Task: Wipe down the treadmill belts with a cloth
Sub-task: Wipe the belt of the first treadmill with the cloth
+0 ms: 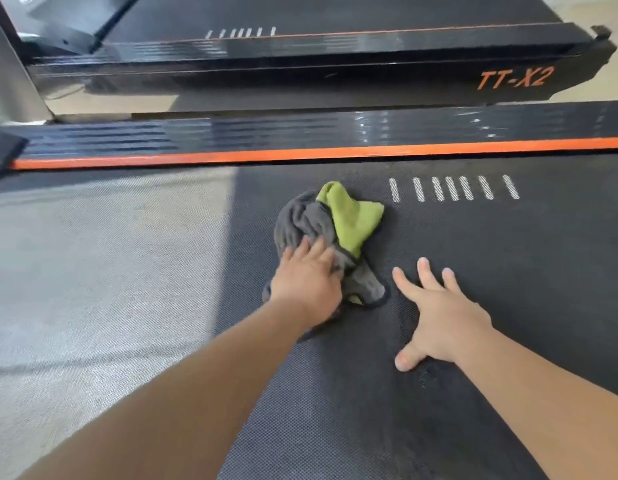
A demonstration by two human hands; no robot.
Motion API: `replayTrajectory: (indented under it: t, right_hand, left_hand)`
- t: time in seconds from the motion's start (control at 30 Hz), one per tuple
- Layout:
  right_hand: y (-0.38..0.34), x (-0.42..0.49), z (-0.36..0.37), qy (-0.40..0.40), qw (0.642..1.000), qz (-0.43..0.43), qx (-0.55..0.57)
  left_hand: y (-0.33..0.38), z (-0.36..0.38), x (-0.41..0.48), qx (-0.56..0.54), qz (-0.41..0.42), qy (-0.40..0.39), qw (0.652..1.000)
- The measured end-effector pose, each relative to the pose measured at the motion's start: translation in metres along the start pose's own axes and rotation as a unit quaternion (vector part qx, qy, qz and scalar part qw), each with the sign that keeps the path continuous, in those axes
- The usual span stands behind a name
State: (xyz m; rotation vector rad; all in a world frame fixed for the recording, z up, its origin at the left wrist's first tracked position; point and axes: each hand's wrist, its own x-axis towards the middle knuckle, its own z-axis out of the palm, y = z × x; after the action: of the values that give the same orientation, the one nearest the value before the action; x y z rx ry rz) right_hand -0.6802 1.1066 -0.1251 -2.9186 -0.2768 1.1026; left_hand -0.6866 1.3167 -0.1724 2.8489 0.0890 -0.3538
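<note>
While the right hand (442, 313) lies flat on the near treadmill belt (335, 410), fingers spread, the left hand (306, 282) presses the crumpled grey-and-green cloth (335, 223) onto it, fingers seemingly straight rather than gripping. Beyond run an orange-edged side rail (300, 147) and a second treadmill (335, 64).

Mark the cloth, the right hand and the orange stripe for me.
cloth (351, 216): head view, on its green fold.
right hand (446, 317): head view, middle of the back of the hand.
orange stripe (300, 155): head view, about halfway along its length.
</note>
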Motion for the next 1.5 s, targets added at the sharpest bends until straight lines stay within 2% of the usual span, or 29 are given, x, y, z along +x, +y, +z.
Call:
replayTrajectory:
  t: [0.13,0.2,0.23,0.3,0.37,0.43,0.53,0.6,0.63,0.7,0.77,0.8,0.83,0.9,0.97,1.0,1.13,1.23,1.37,1.4,1.5]
  right_hand:
    - [0.002,0.002,0.004,0.016,1.000,0.004,0.003]
    - [0.002,0.001,0.002,0.003,1.000,0.011,0.005]
    - [0.001,0.000,0.002,-0.002,1.000,0.008,0.001]
    - [0.000,-0.001,0.002,0.003,1.000,0.001,-0.005]
    - [-0.001,-0.001,0.002,0.010,1.000,0.000,-0.006]
    - [-0.002,-0.003,0.001,0.009,1.000,-0.002,-0.010]
    - [0.000,0.001,0.002,0.012,1.000,0.003,-0.017]
    - [0.001,0.002,0.002,-0.001,1.000,0.012,-0.005]
    - [0.002,0.002,0.003,-0.007,1.000,0.011,0.000]
    - [0.002,0.002,0.003,-0.009,1.000,-0.001,0.003]
    - [0.002,0.002,0.004,0.000,1.000,-0.001,0.000]
    - [0.002,0.002,0.004,0.005,1.000,0.001,-0.003]
    - [0.002,0.002,0.005,0.006,1.000,0.000,-0.006]
    - [0.001,0.003,0.005,0.005,1.000,-0.002,-0.005]
    - [0.002,0.004,0.005,0.004,1.000,0.002,0.000]
    - [0.002,0.004,0.004,0.001,1.000,0.006,0.003]
    - [0.001,0.003,0.004,-0.005,1.000,0.008,0.002]
    - [0.001,0.003,0.005,0.001,1.000,0.005,0.003]
    - [0.001,0.003,0.004,-0.003,1.000,0.007,0.010]
    - [0.001,0.003,0.004,-0.003,1.000,0.010,0.012]
    - [0.001,0.005,0.004,-0.001,1.000,0.008,0.015]
  left_hand:
    - [-0.003,0.015,-0.060,0.021,0.209,-0.051,0.976]
    - [-0.031,0.005,-0.037,0.034,0.256,-0.062,0.964]
    - [-0.045,-0.001,-0.021,0.051,0.228,-0.044,0.971]
    - [-0.056,-0.013,0.008,0.049,0.092,-0.023,0.994]
    - [-0.034,-0.008,0.015,0.027,-0.004,0.000,1.000]
    - [0.000,0.006,-0.009,0.028,0.030,-0.025,0.999]
    - [0.009,0.015,-0.058,0.038,0.211,-0.065,0.975]
    - [-0.014,0.005,-0.046,0.033,0.276,-0.073,0.958]
    - [-0.026,0.000,-0.032,0.045,0.258,-0.063,0.963]
    - [-0.038,-0.009,-0.005,0.055,0.136,-0.040,0.988]
    - [-0.026,-0.007,0.002,0.026,0.035,0.011,0.999]
    - [-0.010,-0.001,-0.004,0.019,0.013,0.027,0.999]
    - [0.004,0.008,-0.018,0.017,0.014,0.020,1.000]
    - [0.020,0.020,-0.059,0.029,0.081,-0.030,0.996]
    - [0.010,0.020,-0.085,0.065,0.158,-0.063,0.983]
    - [-0.005,0.018,-0.083,0.077,0.168,-0.062,0.981]
    - [-0.035,-0.008,-0.066,0.131,0.052,-0.030,0.990]
    - [-0.010,-0.024,-0.069,0.132,0.090,-0.084,0.984]
    - [0.004,-0.053,-0.056,0.136,0.105,-0.023,0.985]
    - [0.006,-0.053,-0.049,0.151,0.108,-0.037,0.982]
    - [0.009,-0.024,-0.033,0.162,0.156,-0.155,0.962]
